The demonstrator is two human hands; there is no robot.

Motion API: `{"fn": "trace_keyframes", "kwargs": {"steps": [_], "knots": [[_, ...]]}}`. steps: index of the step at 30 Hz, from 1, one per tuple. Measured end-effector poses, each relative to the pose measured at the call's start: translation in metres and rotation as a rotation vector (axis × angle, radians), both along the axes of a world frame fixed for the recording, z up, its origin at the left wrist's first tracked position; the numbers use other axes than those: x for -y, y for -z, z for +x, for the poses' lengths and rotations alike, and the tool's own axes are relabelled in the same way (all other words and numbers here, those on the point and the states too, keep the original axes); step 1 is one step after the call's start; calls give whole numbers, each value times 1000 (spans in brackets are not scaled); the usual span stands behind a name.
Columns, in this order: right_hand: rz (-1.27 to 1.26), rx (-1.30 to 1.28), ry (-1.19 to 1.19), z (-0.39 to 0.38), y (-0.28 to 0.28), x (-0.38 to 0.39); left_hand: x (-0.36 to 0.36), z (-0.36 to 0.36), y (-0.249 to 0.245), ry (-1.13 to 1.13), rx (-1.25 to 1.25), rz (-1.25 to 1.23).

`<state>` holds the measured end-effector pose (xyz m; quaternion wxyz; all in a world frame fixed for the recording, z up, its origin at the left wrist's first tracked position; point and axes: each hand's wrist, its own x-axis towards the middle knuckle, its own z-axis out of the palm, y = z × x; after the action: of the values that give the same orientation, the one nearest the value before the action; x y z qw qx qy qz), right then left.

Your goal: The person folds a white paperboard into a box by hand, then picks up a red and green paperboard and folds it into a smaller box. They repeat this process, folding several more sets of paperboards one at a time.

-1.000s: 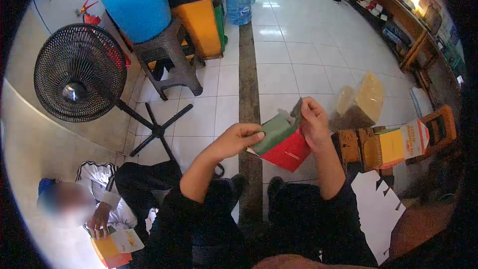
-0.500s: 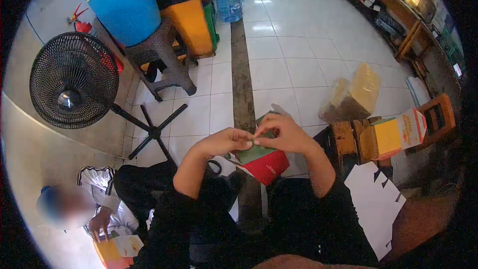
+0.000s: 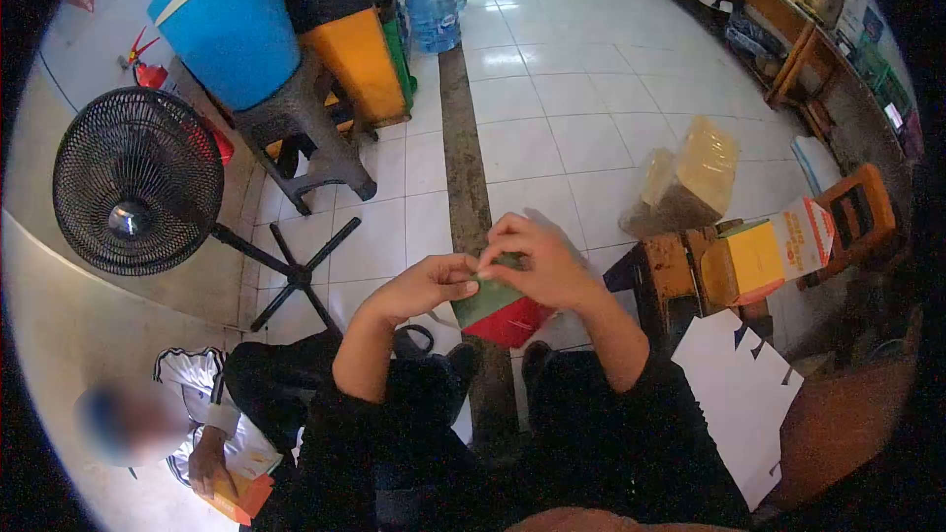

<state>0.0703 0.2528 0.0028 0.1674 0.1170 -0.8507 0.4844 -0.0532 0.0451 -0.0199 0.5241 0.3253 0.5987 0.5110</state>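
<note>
In front of my knees I hold a green and red printed cardboard box (image 3: pixel 512 322), partly folded, off the floor. My left hand (image 3: pixel 426 288) is closed on its upper left edge, thumb lying against the green side. Just beside it, my right hand (image 3: pixel 540 264) pinches the same upper edge, with thumb and fingertips close to the left fingertips. The fingers cover the part of the edge between them. By my right thigh lies a white die-cut cardboard sheet (image 3: pixel 731 404) with notched edges.
A yellow and orange folded box (image 3: pixel 754 261) rests on a wooden chair (image 3: pixel 680 271) at right. Beyond it stands a plastic-wrapped stack (image 3: pixel 695 172). A black fan (image 3: pixel 138 182) and a blue bucket (image 3: pixel 227 25) stand left. At lower left, a co-worker's hand (image 3: pixel 207 463) touches an orange box (image 3: pixel 241 500).
The view has shifted slightly. My right fingers have curled and risen a little at the box's edge, while both hands keep their grip. The co-worker's hand and orange box have moved.
</note>
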Motion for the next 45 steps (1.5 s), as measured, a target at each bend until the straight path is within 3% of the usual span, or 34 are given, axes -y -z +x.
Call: {"fn": "trace_keyframes", "kwargs": {"steps": [6,9,12,17,20,23,26,29,32,35,39,40,43,45], "knots": [[146,31,159,-1,8,12,0,-9,3,17,-61,-48],[246,-114,347,-2,0,16,-1,-3,-12,-16,-51,-118],[347,-196,336,-2,-3,24,-1,0,-18,-21,-81,-123],[181,-41,79,0,12,16,5,-2,2,-8,-58,-6],[42,76,-39,-2,20,16,10,-6,-1,41,4,-57],[29,152,-15,0,9,21,10,-1,-20,39,-123,-114],[59,105,34,-2,14,23,4,2,-34,192,-291,-291],[173,-157,162,-5,11,27,6,-7,13,33,-599,-68],[249,-300,204,-2,1,33,-5,0,1,-543,-136,49],[266,-290,123,-4,2,33,-9,3,-20,-661,204,167],[150,-246,95,0,-2,30,-7,-6,-14,-735,468,350],[166,-256,113,-2,0,28,-2,-7,-12,-670,560,394],[48,-277,138,1,0,26,-2,-8,-2,-684,579,441],[-148,-301,171,3,5,25,7,-19,21,-775,396,445]]}}
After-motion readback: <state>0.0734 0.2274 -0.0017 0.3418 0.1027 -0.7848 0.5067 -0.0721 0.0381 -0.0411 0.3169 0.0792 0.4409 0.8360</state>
